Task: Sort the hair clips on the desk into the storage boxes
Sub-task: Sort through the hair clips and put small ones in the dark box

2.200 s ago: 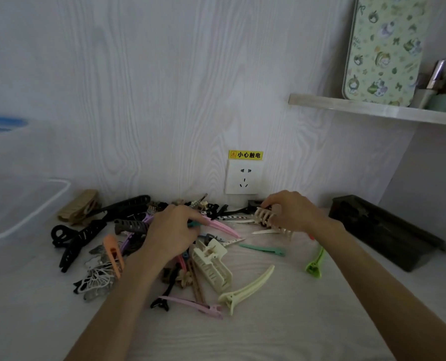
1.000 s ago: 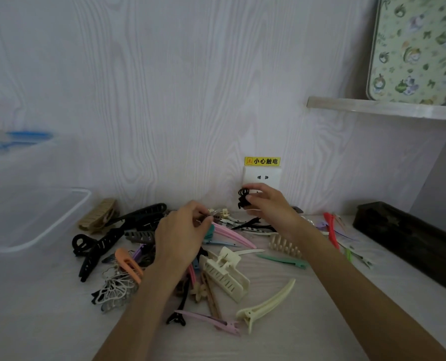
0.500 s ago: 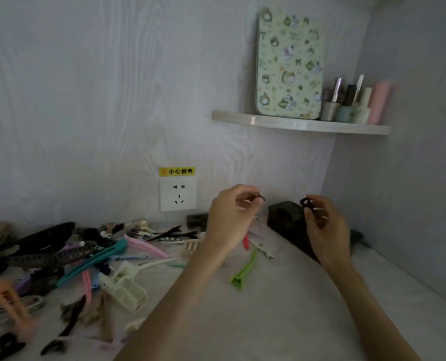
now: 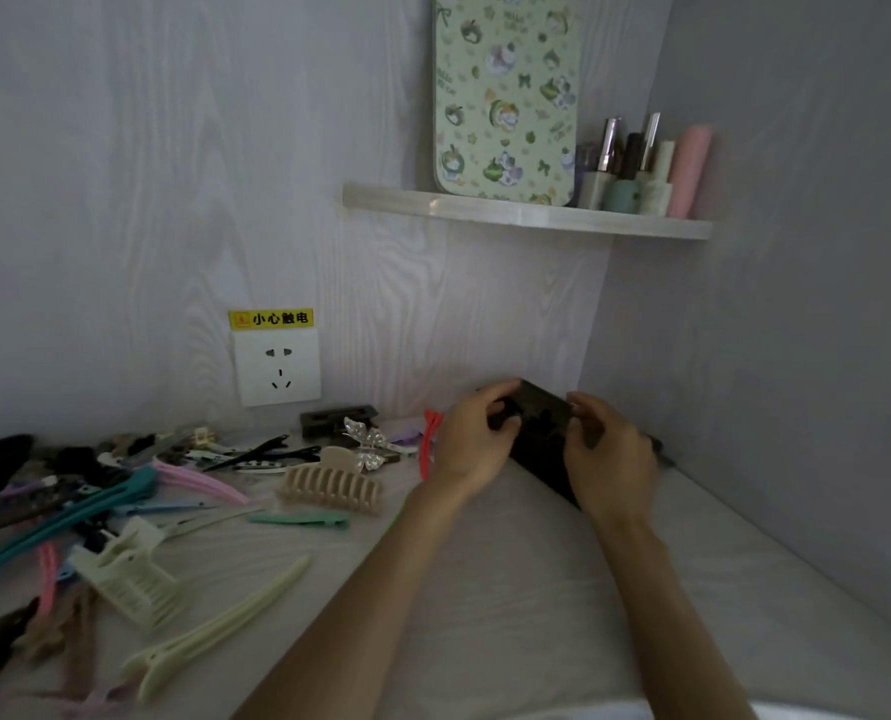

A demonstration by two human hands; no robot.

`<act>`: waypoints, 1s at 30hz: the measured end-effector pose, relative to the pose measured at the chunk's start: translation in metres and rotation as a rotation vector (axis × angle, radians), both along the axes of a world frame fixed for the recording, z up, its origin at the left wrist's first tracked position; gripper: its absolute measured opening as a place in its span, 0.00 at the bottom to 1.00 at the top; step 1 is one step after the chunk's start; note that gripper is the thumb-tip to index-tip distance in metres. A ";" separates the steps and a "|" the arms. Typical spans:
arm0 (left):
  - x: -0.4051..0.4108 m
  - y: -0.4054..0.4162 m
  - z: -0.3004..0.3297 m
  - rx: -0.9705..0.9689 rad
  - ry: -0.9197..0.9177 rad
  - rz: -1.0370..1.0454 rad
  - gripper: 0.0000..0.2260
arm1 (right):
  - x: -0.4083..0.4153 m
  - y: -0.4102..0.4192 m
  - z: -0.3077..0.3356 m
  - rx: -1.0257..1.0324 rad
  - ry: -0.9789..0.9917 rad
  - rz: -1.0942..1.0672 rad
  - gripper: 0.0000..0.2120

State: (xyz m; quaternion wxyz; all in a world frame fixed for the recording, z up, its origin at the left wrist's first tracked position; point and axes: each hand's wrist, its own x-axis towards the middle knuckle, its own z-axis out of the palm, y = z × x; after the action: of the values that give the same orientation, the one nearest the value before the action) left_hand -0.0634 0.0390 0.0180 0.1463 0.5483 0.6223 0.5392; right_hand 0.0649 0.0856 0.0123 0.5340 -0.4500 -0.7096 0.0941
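A dark storage box (image 4: 543, 414) stands on the desk in the right corner, against the wall. My left hand (image 4: 472, 443) hovers at its left end, pinching a small black clip (image 4: 505, 409). My right hand (image 4: 609, 457) is over the box's right part, fingers curled on another small dark clip that barely shows against the box. Loose clips lie to the left: a beige claw clip (image 4: 329, 488), a silver butterfly clip (image 4: 366, 445), a red clip (image 4: 429, 443), a mint flat clip (image 4: 300, 519), a cream long clip (image 4: 214, 634) and a teal long clip (image 4: 63, 517).
A wall socket (image 4: 277, 367) with a yellow warning label sits above the clip pile. A shelf (image 4: 526, 215) above the box carries a patterned tin (image 4: 505, 96) and several bottles (image 4: 640, 168). Walls close the corner behind and right of the box.
Both hands left the clip pile with a small dark clip each, swung right and dropped onto the dark box. My view turned right, so the clear bins at left are out of sight.
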 end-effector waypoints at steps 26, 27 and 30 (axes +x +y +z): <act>-0.234 -0.261 0.008 -0.617 0.384 0.604 0.16 | -0.281 -0.147 0.008 0.117 -0.992 0.750 0.22; -0.234 -0.261 0.009 -0.618 0.352 0.608 0.15 | -0.280 -0.147 0.007 0.143 -0.962 0.746 0.20; -0.236 -0.256 0.019 -0.576 0.317 0.594 0.14 | -0.270 -0.149 0.017 0.087 -0.847 0.809 0.21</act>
State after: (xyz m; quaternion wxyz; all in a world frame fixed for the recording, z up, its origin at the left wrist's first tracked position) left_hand -0.2999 -0.2166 0.0366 0.0344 0.3583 0.8926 0.2715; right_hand -0.2053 -0.0632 0.0293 0.1437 -0.1195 -0.9796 0.0734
